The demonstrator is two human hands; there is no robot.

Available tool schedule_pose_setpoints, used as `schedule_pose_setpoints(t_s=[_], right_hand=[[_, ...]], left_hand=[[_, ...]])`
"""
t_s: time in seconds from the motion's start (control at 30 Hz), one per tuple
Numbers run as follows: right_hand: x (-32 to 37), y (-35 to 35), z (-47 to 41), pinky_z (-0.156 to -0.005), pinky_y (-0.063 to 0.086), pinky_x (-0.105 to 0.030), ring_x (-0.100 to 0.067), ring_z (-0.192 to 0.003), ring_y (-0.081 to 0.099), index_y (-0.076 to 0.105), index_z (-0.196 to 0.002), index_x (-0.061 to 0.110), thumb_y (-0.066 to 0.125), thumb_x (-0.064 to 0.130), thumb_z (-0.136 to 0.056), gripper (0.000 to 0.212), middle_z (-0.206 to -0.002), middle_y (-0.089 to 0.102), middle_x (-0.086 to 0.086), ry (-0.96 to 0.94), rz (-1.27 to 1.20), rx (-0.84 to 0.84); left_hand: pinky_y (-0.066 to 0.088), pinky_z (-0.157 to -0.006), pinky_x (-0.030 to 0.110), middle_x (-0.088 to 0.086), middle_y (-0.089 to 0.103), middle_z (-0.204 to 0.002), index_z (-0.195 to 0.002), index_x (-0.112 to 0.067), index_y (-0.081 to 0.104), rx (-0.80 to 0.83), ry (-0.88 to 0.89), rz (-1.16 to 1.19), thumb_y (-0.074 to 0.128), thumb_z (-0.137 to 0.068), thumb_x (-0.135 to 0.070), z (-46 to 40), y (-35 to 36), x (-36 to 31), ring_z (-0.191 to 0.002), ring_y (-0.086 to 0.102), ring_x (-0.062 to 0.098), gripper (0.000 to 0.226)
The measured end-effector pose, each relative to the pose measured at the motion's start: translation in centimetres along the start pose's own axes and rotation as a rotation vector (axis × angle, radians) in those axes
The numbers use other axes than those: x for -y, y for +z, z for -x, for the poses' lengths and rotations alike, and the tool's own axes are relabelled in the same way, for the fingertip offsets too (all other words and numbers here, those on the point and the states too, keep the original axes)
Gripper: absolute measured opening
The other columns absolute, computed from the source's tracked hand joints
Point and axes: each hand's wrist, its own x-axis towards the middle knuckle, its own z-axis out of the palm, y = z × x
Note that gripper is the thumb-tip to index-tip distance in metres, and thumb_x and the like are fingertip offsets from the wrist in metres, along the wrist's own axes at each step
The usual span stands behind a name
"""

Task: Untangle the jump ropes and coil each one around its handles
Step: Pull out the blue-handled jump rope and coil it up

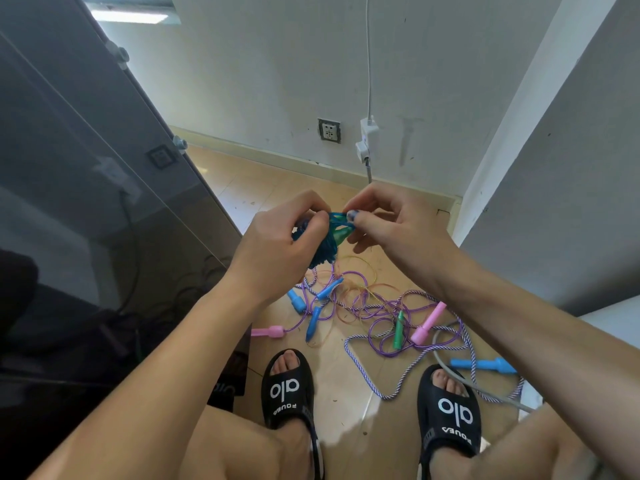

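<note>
We see soft daylight, glare on the dark glass panel (104,161), bowed edges, perhaps slightly blurred.

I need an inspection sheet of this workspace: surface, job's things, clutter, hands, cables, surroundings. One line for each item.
Surface: tan floor, marked with small specks.
Job's things: blue jump rope partly coiled on green handles, held up; tangled pile of purple, striped and thin ropes with blue, pink and green handles on the floor.
Clutter: nothing seen.
Hands: left hand holds the coil; right hand pinches the blue rope end.
Cables: white cable down to a plug adapter; grey cable on the floor.
Surroundings: wall socket, dark glossy panel, black slides.
</note>
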Motion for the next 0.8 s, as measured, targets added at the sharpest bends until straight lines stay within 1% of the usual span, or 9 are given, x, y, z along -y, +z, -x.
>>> schedule_pose_setpoints(t_s=[0.17,0.27,0.33,0.4,0.47,0.6,0.67,0.73,0.8], right_hand=[[0.2,0.2,0.2,-0.066,0.059,-0.032,-0.018,-0.072,0.071,0.067,-0.086,0.014,0.058,0.005,-0.092,0.014,-0.079,0.07,-0.003,-0.051,0.052,-0.001],[0.4,0.2,0.4,-0.068,0.06,-0.037,-0.016,-0.073,0.07,0.068,-0.089,0.012,0.057,0.005,-0.089,0.013,-0.078,0.069,0.0,-0.08,0.111,-0.016],[0.3,0.4,0.6,-0.069,0.058,-0.04,-0.016,-0.076,0.069,0.068,-0.09,0.012,0.059,0.007,-0.087,0.012,-0.082,0.068,0.001,-0.144,0.199,-0.026],[0.1,0.7,0.8,-0.069,0.056,-0.035,-0.014,-0.078,0.067,0.069,-0.089,0.011,0.063,0.009,-0.086,0.006,-0.088,0.065,0.0,-0.251,0.314,-0.037],[0.0,0.9,0.9,-0.067,0.054,-0.03,-0.011,-0.077,0.065,0.069,-0.086,0.011,0.067,0.012,-0.087,0.002,-0.088,0.062,0.001,-0.328,0.393,-0.057],[0.0,0.8,0.7,-0.067,0.052,-0.028,-0.012,-0.077,0.063,0.071,-0.085,0.013,0.067,0.014,-0.089,0.006,-0.085,0.063,0.003,-0.335,0.413,-0.103],[-0.2,0.9,0.6,-0.067,0.051,-0.03,-0.012,-0.077,0.062,0.071,-0.086,0.014,0.065,0.015,-0.091,0.007,-0.085,0.063,0.004,-0.343,0.431,-0.102],[-0.6,1.3,0.6,-0.067,0.049,-0.032,-0.011,-0.077,0.057,0.069,-0.091,0.014,0.061,0.017,-0.094,0.009,-0.088,0.059,0.004,-0.379,0.511,-0.089],[-0.9,1.7,0.7,-0.068,0.045,-0.028,-0.009,-0.078,0.052,0.069,-0.096,0.014,0.058,0.017,-0.096,0.011,-0.09,0.057,0.004,-0.402,0.55,-0.092]], left_hand=[[0.045,-0.047,0.017,-0.01,0.065,-0.084,-0.102,-0.019,0.061,-0.017,0.025,-0.04,0.046,-0.104,-0.023,-0.2,-0.1,0.2,-0.058,0.06,-0.001,0.016],[0.051,-0.048,0.029,-0.01,0.066,-0.083,-0.098,-0.024,0.06,-0.048,0.025,-0.051,0.046,-0.104,-0.025,-0.2,-0.1,0.3,-0.058,0.059,0.003,0.015],[0.052,-0.049,0.031,-0.01,0.065,-0.081,-0.097,-0.024,0.06,-0.058,0.032,-0.061,0.046,-0.103,-0.024,-0.2,-0.1,0.4,-0.057,0.059,0.004,0.016],[0.05,-0.049,0.029,-0.009,0.064,-0.08,-0.097,-0.023,0.061,-0.062,0.036,-0.062,0.046,-0.103,-0.023,-0.1,-0.2,0.5,-0.055,0.058,0.004,0.016],[0.051,-0.05,0.031,-0.01,0.064,-0.081,-0.097,-0.025,0.06,-0.061,0.042,-0.071,0.045,-0.102,-0.025,-0.1,-0.2,0.4,-0.057,0.059,0.004,0.016],[0.055,-0.053,0.039,-0.012,0.066,-0.084,-0.096,-0.028,0.058,-0.072,0.035,-0.064,0.045,-0.102,-0.026,-0.1,0.0,0.4,-0.06,0.06,0.006,0.015],[0.055,-0.054,0.044,-0.009,0.066,-0.082,-0.097,-0.029,0.058,-0.07,0.031,-0.076,0.044,-0.101,-0.028,-0.1,0.0,0.4,-0.059,0.06,0.008,0.015],[0.056,-0.053,0.045,-0.007,0.067,-0.08,-0.101,-0.031,0.057,-0.057,0.025,-0.09,0.043,-0.101,-0.028,-0.1,0.0,0.4,-0.057,0.059,0.008,0.014],[0.055,-0.051,0.047,-0.005,0.067,-0.078,-0.102,-0.032,0.054,-0.058,0.022,-0.081,0.043,-0.102,-0.027,0.0,0.1,0.5,-0.054,0.058,0.009,0.012]])
